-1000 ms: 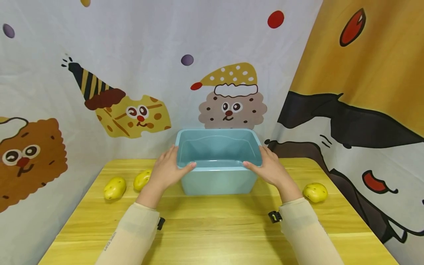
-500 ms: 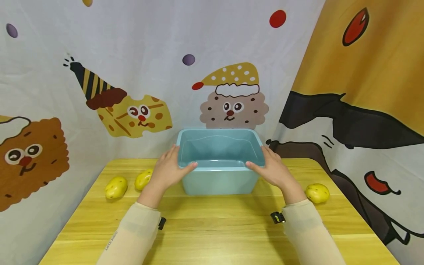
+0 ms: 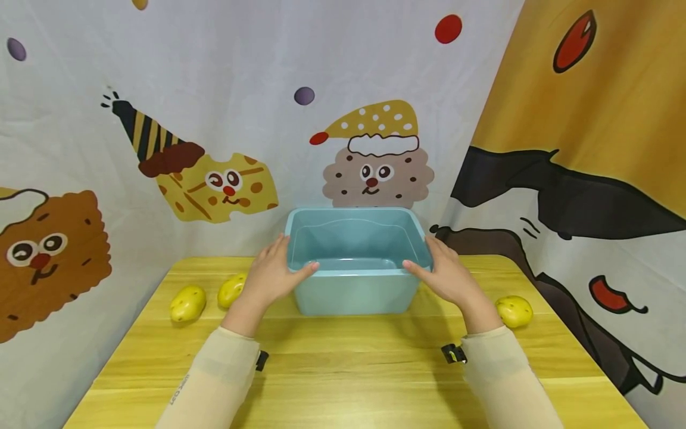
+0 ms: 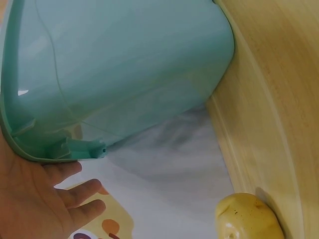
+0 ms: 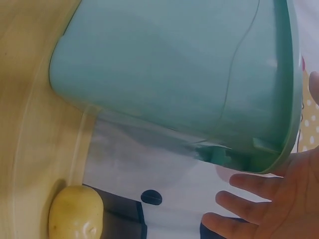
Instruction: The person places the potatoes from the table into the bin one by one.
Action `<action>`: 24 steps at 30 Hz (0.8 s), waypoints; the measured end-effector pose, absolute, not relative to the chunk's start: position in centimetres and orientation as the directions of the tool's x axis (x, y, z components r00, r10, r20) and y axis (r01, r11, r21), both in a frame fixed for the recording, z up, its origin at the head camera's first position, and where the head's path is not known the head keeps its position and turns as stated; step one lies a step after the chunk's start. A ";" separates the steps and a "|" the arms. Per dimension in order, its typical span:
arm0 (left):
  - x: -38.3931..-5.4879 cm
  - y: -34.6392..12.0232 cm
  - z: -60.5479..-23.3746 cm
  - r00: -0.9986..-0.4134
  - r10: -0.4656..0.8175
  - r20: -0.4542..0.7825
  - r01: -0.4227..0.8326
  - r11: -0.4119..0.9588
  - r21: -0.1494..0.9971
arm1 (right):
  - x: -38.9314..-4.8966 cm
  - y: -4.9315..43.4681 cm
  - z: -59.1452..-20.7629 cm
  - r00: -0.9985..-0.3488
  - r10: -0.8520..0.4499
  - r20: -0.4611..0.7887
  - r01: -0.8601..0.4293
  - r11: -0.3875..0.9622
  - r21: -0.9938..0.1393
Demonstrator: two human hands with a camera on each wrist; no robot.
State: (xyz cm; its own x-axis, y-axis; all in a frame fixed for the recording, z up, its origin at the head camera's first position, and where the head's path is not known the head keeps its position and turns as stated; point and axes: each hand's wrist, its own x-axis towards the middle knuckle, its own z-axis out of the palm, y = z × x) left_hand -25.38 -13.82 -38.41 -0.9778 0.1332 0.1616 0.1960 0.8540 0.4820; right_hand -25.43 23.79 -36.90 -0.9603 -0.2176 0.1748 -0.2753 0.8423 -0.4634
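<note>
A light blue plastic bin [image 3: 354,295] stands upright on the wooden table, its inside facing up toward me. At its left side is my left hand [image 3: 270,271], thumb over the front rim and fingers stretched along the side. In the left wrist view, the left fingers [image 4: 84,191] are spread just beyond the rim, one seeming to touch it. My right hand [image 3: 447,271] mirrors this at the right side, thumb near the front rim. Spread, fairly straight right fingers [image 5: 244,206] show at the rim's corner in the right wrist view.
Two yellow potatoes lie on the left of the table: one potato [image 3: 188,304] toward the edge, another potato [image 3: 231,290] partly behind my left hand. A third potato [image 3: 515,311] lies by my right wrist. A cartoon-printed curtain [image 3: 241,71] hangs behind the table [image 3: 343,381].
My right hand has moved slightly to the right, its thumb shifting outward along the front rim. The left hand and the bin look nearly the same.
</note>
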 end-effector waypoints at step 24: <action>-25.4 -13.9 -38.6 -0.975 0.140 0.171 0.207 0.847 0.489 | -22.8 24.6 -36.0 -0.962 -0.211 0.175 -0.270 0.841 -0.469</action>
